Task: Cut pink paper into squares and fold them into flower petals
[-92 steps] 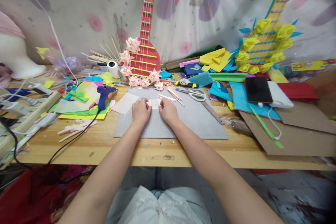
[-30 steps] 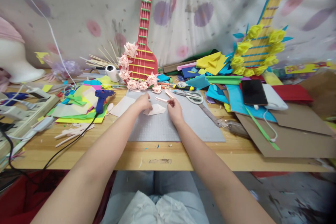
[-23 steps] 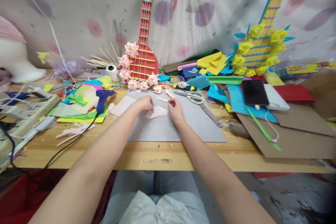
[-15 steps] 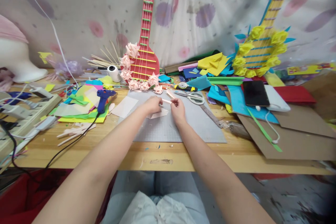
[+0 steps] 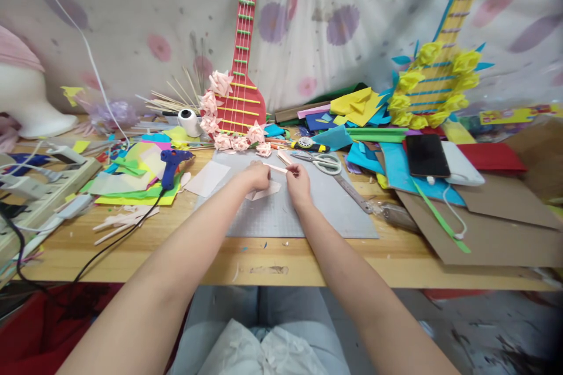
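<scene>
- Left hand [image 5: 257, 175] and right hand [image 5: 299, 180], fingers pinched closed, each grip one end of a thin pink paper strip [image 5: 277, 168] just above the grey cutting mat [image 5: 308, 211]
- A folded pale pink paper [image 5: 266, 191] lies on the mat below the strip
- Scissors [image 5: 323, 159] lie right of the hands, a blue glue gun [image 5: 171, 163] left

2 paper guitars: a red one [image 5: 240, 88] w/ pink flowers, a yellow one [image 5: 440, 79] w/ yellow flowers. 1 blue glue gun [image 5: 170, 163], 1 pr scissors [image 5: 323, 159], 1 phone [image 5: 427, 154], 1 grey cutting mat [image 5: 303, 205]. 2 hands: left hand [image 5: 257, 176], right hand [image 5: 299, 184].
</scene>
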Motion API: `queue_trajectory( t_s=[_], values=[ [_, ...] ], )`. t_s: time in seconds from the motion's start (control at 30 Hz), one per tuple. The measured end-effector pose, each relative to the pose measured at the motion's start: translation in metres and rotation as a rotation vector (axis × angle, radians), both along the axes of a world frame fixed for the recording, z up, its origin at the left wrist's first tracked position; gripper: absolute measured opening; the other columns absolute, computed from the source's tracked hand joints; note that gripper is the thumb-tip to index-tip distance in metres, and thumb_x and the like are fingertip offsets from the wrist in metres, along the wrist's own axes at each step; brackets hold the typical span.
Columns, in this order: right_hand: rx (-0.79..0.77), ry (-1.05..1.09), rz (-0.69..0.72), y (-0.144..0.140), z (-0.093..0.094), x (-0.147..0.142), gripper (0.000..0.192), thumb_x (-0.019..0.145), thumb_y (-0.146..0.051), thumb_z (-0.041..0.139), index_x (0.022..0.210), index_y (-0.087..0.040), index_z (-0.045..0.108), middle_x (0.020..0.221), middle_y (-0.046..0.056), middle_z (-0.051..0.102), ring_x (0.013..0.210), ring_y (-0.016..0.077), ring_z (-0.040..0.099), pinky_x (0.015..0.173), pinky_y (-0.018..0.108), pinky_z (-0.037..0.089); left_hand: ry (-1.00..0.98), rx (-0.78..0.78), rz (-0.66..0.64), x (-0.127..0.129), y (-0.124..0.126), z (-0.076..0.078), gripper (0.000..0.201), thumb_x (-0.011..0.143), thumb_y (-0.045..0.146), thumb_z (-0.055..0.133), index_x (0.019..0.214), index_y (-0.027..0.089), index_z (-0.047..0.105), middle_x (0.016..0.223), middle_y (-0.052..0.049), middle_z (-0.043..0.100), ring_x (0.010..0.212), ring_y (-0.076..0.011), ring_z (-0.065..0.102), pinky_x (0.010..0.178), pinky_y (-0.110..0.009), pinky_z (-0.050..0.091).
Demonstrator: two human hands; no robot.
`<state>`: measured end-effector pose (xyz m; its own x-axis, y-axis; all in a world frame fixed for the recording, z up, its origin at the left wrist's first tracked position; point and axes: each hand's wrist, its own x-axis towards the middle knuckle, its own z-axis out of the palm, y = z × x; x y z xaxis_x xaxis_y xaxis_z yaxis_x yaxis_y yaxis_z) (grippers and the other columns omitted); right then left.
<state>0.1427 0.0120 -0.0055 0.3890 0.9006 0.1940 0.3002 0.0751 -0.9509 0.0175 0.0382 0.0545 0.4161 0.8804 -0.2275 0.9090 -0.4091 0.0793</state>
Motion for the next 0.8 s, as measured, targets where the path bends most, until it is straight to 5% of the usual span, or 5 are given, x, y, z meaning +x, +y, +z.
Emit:
queue_trajectory(
  t_s=[0.3,0.53,0.67,0.8],
  values=[
    [0.025,0.047,0.002,0.003,-0.005,0.001,0.015,0.062,-0.019,0.042,0.073,-0.017,0.052,0.077,0.001,0.053,0.069,0.0136,0.048,0.07,0.027,0.038,-0.177,-0.157,-0.072,-0.007,0.0,-0.002,0.053,0.063,0.01,0.049,0.114,0.024,0.046,0.094,-0.003,0.062,0.077,-0.0164,0.057,0.065,-0.025,0.043],
    [0.021,0.048,-0.018,0.002,-0.002,0.0,0.015,0.063,-0.017,0.041,0.074,-0.017,0.051,0.08,0.002,0.053,0.07,0.0134,0.048,0.07,0.027,0.039,-0.332,-0.113,-0.114,-0.023,0.012,-0.003,0.029,0.061,0.007,0.045,0.08,0.019,0.063,0.08,0.0,0.064,0.073,-0.0138,0.055,0.065,-0.023,0.041],
    [0.025,-0.011,-0.026,0.0,0.0,0.0,0.015,0.066,-0.016,0.04,0.076,-0.017,0.051,0.081,0.003,0.053,0.067,0.0127,0.047,0.068,0.026,0.04,-0.607,-0.053,0.172,-0.043,0.013,-0.013,0.018,0.059,0.011,0.048,0.067,0.015,0.064,0.067,-0.002,0.063,0.067,-0.0157,0.056,0.066,-0.027,0.043],
    [0.15,-0.23,0.034,-0.009,0.006,-0.004,0.016,0.07,-0.016,0.04,0.081,-0.017,0.051,0.084,0.004,0.052,0.064,0.012,0.046,0.066,0.026,0.04,-1.274,-0.051,0.643,-0.051,-0.001,-0.021,0.027,0.058,0.01,0.05,0.082,0.013,0.062,0.073,-0.003,0.063,0.07,-0.0142,0.059,0.072,-0.028,0.046]
  ],
)
